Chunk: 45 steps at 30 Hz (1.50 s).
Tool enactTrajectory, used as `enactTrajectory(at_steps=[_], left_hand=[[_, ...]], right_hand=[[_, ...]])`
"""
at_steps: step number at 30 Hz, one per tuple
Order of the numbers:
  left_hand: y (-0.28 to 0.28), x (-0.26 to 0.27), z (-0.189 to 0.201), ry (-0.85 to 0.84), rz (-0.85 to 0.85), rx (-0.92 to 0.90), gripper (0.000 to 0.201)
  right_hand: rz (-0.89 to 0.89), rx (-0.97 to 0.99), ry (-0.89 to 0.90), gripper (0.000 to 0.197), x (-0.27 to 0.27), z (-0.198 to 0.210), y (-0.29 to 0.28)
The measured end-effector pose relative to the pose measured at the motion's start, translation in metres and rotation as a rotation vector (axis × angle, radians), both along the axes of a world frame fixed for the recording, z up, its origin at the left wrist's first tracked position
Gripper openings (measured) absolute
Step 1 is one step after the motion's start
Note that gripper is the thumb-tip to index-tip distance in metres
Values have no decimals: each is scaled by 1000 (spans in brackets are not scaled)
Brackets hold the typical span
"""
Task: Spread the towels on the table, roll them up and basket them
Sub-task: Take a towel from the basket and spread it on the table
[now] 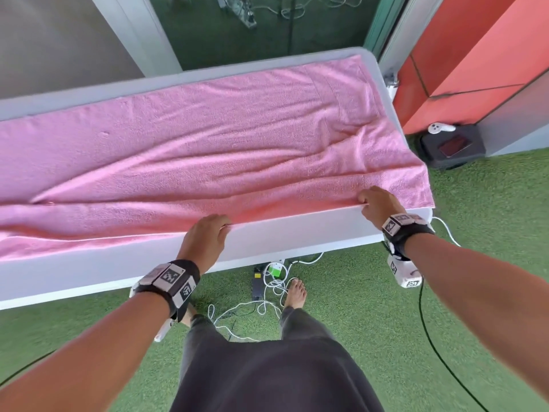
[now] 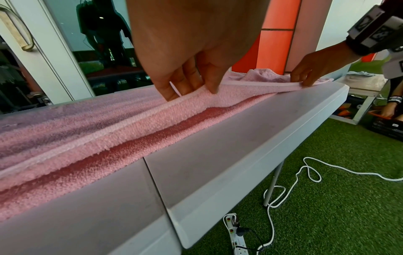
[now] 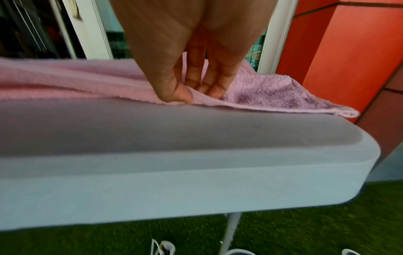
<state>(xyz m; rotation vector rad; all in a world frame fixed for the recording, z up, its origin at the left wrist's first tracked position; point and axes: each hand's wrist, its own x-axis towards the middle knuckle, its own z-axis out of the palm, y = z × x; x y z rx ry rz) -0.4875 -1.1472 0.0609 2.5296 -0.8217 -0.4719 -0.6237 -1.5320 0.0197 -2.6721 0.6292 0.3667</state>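
Note:
A large pink towel (image 1: pixel 208 138) lies spread along the white folding table (image 1: pixel 267 239), wrinkled, with its right corner hanging past the table's end. My left hand (image 1: pixel 208 233) pinches the towel's near hem (image 2: pixel 191 96) at mid-table, thumb and fingers lifting it slightly. My right hand (image 1: pixel 375 203) pinches the same hem (image 3: pixel 196 98) close to the right corner. In the left wrist view the right hand (image 2: pixel 305 75) shows further along the edge. No basket appears in the head view.
White cables and a power strip (image 2: pixel 236 238) lie on the green turf under the table. A black box with a white controller (image 1: pixel 442 129) sits by the orange wall (image 1: pixel 475 55). A dark crate (image 2: pixel 386 127) stands on the turf at the right.

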Motion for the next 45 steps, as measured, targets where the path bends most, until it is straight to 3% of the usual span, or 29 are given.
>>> enactTrajectory(at_steps=[6, 9, 12, 15, 20, 27, 32, 35, 38, 43, 45], left_hand=[[4, -21, 5, 61, 8, -40, 19], [10, -42, 7, 115, -43, -19, 17], [20, -58, 3, 251, -118, 8, 17], [38, -62, 1, 384, -181, 72, 24], [102, -34, 10, 347, -32, 43, 27], [280, 49, -4, 177, 178, 127, 24], [388, 123, -10, 15, 303, 178, 29], [434, 165, -15, -60, 317, 222, 40], [469, 198, -18, -111, 268, 271, 51], [504, 231, -25, -79, 191, 208, 27], [508, 239, -25, -61, 143, 157, 28]], right_hand=[[-84, 58, -44, 9, -59, 20, 15], [-128, 88, -40, 20, -103, 17, 27], [-142, 140, 118, 24, -125, 10, 45], [-45, 178, 324, 22, -124, 1, 82], [115, 286, 232, 18, -48, 10, 193], [360, 431, 81, 18, 101, 27, 400], [362, 391, 2, 27, 173, 29, 522], [327, 251, -5, 39, 198, 17, 558], [292, 146, 21, 36, 209, 4, 571], [276, 86, -26, 13, 215, -2, 576], [282, 66, -24, 12, 215, -4, 577]])
